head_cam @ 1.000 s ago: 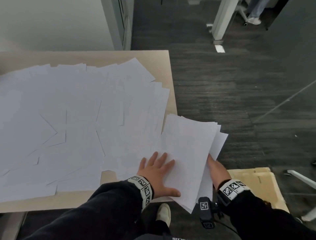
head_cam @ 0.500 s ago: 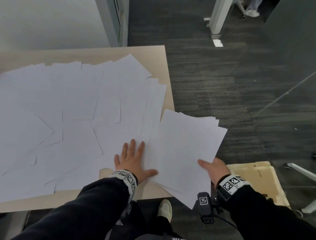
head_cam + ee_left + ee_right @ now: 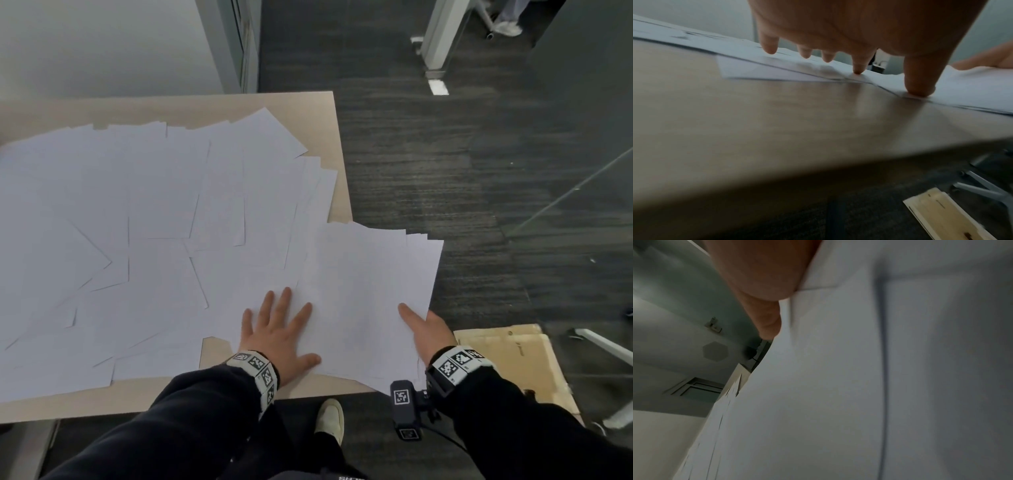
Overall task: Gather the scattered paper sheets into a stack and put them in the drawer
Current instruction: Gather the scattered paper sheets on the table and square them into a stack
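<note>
Many white paper sheets lie scattered and overlapping across the beige table. A loose stack of gathered sheets sits at the table's near right corner and overhangs its right edge. My right hand pinches the stack's near right side, thumb on top, the other fingers hidden beneath. The right wrist view shows the stack's underside against that hand. My left hand lies flat with fingers spread on the sheets at the stack's left edge. In the left wrist view its thumb presses a paper corner onto the table.
A light-brown flat box-like thing lies low to the right of the table, beside my right arm. Dark carpet runs to the right and beyond. A white wall stands behind the table. My shoe shows under the table's near edge.
The right thumb came up onto the stack's top. The left hand slid left off the stack onto the scattered sheets, then back to the stack's edge. The stack turned squarer to the table.
</note>
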`<state>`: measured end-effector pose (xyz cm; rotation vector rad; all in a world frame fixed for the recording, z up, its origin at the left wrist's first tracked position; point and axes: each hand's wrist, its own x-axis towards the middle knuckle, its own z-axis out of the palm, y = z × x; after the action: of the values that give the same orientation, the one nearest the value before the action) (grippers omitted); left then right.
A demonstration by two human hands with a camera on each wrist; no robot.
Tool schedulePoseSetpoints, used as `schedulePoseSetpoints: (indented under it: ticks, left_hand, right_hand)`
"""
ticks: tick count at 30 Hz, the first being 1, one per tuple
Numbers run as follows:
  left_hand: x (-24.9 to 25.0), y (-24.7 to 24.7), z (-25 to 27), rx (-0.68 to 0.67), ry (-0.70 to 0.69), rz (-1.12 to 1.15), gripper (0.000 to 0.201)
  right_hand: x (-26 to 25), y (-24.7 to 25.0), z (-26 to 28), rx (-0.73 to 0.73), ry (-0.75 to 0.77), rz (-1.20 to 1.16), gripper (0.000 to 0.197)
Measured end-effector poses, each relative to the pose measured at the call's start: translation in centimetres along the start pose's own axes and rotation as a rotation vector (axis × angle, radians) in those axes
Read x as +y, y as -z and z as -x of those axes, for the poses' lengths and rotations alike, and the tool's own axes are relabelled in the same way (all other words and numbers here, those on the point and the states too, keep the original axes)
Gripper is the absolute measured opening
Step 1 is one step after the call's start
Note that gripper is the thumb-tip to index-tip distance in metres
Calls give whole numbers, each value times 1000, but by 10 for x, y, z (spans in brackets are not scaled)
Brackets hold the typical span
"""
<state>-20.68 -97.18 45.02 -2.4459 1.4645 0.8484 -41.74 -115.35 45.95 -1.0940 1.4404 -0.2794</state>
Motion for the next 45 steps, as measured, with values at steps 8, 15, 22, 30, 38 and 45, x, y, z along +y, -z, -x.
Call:
schedulePoseSetpoints:
  ticks: [8, 15, 22, 30, 38, 45]
  left_hand:
    - [18, -1, -3, 12, -71, 4, 90]
    - [-4, 8, -10, 28, 189, 120, 97]
    - [3, 16, -16, 52, 379, 213, 110]
    - [-11, 24, -15, 91, 408, 247, 102]
    - [-33, 48, -3, 260, 375, 426, 35]
    - [-20, 61, 16, 176, 253, 458, 32]
  right_hand:
    - [4, 18, -1, 83, -23, 279, 17]
    - [-12, 46, 4, 307, 34, 259, 25]
    - [-11, 38, 6, 294, 64, 193, 27]
    - [-9, 36, 7, 211, 79, 181, 17]
    - [-11, 16, 11, 77, 90, 163, 9]
    - [-14, 0, 12, 21, 86, 54, 8]
